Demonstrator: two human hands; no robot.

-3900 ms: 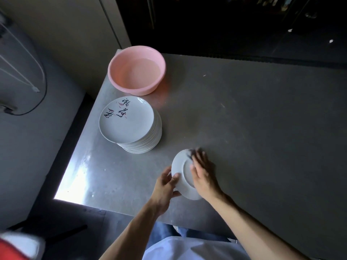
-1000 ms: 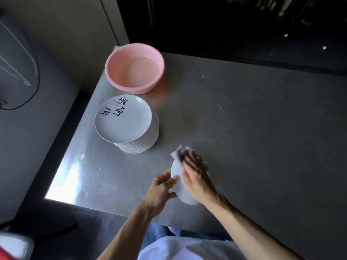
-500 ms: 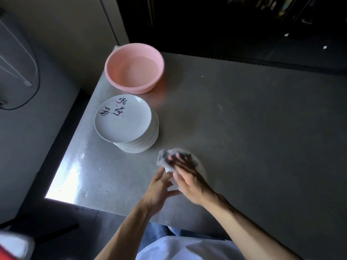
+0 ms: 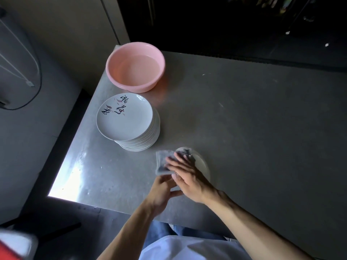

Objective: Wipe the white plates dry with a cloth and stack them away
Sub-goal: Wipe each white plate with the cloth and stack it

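Steel surface [image 4: 244, 128] bears a stack [image 4: 127, 121] seemingly waiting; left grip [image 4: 162, 188] clasps one plate [image 4: 203, 164], right grip [image 4: 187, 173], flat, presses cloth [image 4: 161, 163] on it

I have both bare arms stretched forward, wrists close together. My left forearm [image 4: 131, 229] runs up from the lower middle. My left hand [image 4: 161, 190] shows its back, with its fingers [image 4: 165, 180] curled onto the near edge of the plate [image 4: 203, 164] and the thumb sticking out to the right beneath the other hand. My right forearm [image 4: 253, 226] comes in slantwise from the lower right. My right hand [image 4: 187, 177] lies palm down, its fingers straight and slightly spread, pointing up and left, pressing flat on the cloth [image 4: 162, 160]. From my view it overlaps the left fingertips.
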